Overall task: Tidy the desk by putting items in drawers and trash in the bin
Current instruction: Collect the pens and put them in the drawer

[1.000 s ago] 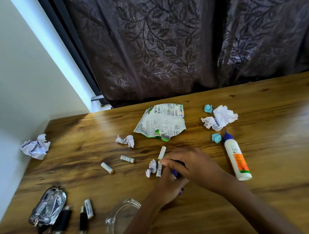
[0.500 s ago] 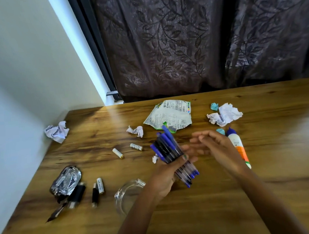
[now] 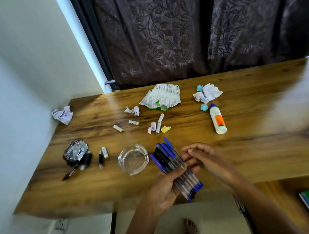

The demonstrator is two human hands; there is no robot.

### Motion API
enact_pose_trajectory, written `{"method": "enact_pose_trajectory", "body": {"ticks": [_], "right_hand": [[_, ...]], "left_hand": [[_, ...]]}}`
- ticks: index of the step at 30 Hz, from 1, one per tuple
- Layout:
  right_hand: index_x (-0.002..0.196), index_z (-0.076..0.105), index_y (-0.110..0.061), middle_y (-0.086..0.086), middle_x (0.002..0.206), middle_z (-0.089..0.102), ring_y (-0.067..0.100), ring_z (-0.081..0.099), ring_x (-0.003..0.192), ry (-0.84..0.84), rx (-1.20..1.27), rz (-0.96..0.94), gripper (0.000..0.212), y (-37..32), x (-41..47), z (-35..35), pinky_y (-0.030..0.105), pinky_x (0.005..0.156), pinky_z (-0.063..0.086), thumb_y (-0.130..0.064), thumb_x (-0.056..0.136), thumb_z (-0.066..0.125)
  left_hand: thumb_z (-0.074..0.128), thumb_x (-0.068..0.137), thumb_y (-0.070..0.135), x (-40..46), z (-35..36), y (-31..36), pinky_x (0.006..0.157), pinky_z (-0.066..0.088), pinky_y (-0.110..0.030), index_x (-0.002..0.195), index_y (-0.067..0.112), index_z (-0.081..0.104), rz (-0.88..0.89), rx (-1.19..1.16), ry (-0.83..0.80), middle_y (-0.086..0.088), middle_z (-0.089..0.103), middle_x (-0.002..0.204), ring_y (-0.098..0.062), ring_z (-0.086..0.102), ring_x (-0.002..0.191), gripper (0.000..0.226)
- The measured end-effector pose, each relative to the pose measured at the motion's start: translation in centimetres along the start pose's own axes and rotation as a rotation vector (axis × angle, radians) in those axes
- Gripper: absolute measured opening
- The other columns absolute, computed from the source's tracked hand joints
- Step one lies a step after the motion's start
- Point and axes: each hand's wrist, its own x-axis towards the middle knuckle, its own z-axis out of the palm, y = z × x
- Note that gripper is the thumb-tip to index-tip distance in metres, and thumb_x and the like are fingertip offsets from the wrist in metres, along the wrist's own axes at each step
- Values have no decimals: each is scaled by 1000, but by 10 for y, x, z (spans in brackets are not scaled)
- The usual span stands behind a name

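Left hand: grip curled round a bundle of pens, thumb across the barrels. The bundle is held over the near edge of the table, caps pointing away from the person, blue ends toward them.

Right hand: fingers loosely bent, tips touching the bundle on its right side. Whether this grip pinches a pen or only rests against it cannot be told.

On the table, left of the pens: a glass ashtray, just beside the bundle. Further left, a battery beside a small black stick, then a crumpled foil wrapper lying on dark items too blurred to identify.

Middle of the table: two batteries lying apart from each other, a white paper scrap, two more batteries end to end with a small scrap to their left, and a yellow wad at their right.

Far side: a torn snack packet, printed side up. To its right, crumpled white paper with a blue wad touching it and a second blue wad below. A glue bottle lies on its side, cap toward the second wad.

Far left corner: a paper ball against the wall.
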Motion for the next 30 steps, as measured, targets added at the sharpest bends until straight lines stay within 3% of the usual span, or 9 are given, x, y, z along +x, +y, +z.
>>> {"method": "enact_pose_trajectory", "body": {"ticks": [3, 9, 16, 22, 26, 30], "right_hand": [[102, 67, -12, 8, 87, 72, 14, 65, 69, 15, 13, 25, 20, 20, -42, 6, 20, 54, 52, -9, 95, 49], [105, 68, -19, 3, 92, 73, 13, 67, 77, 38, -75, 76, 22, 71, -135, 3, 22, 62, 51, -10, 93, 52], [101, 68, -20, -8, 85, 71, -7, 63, 68, 138, -90, 73, 24, 83, -211, -20, 6, 56, 45, -6, 94, 50], [107, 65, -20, -5, 92, 72, -1, 66, 72, 210, -74, 45, 25, 93, -246, -64, 13, 54, 49, -4, 92, 51], [106, 65, -20, -3, 90, 73, 3, 67, 67, 251, 5, 77, 24, 105, -258, -110, 16, 51, 49, -4, 92, 53], [112, 62, -18, 4, 97, 70, -2, 65, 66, 209, -9, 150, 26, 121, -258, -160, 15, 51, 48, -4, 91, 54]], "left_hand": [[61, 76, 4, -34, 0, -34, 83, 57, -39, 112, 5, 64, -34, -5, 35, -17, 69, 109, -27, 71, 91, 36], [59, 76, 1, -96, 15, -108, 67, 59, -34, 109, -1, 61, -117, -26, 92, -15, 73, 92, -26, 72, 81, 33], [48, 90, -7, -139, 60, -160, 58, 57, -28, 103, 3, 61, -166, 39, 89, -10, 74, 79, -20, 72, 69, 21], [51, 91, -3, -133, 97, -197, 72, 57, -31, 107, 10, 61, -193, 166, 47, -5, 74, 85, -18, 71, 81, 24], [51, 90, -5, -123, 134, -223, 72, 57, -30, 104, 9, 62, -224, 171, 1, -8, 73, 90, -20, 71, 83, 22], [49, 90, -7, -107, 170, -254, 73, 57, -30, 105, 6, 63, -235, 143, 58, -12, 71, 93, -23, 69, 84, 24]]}}
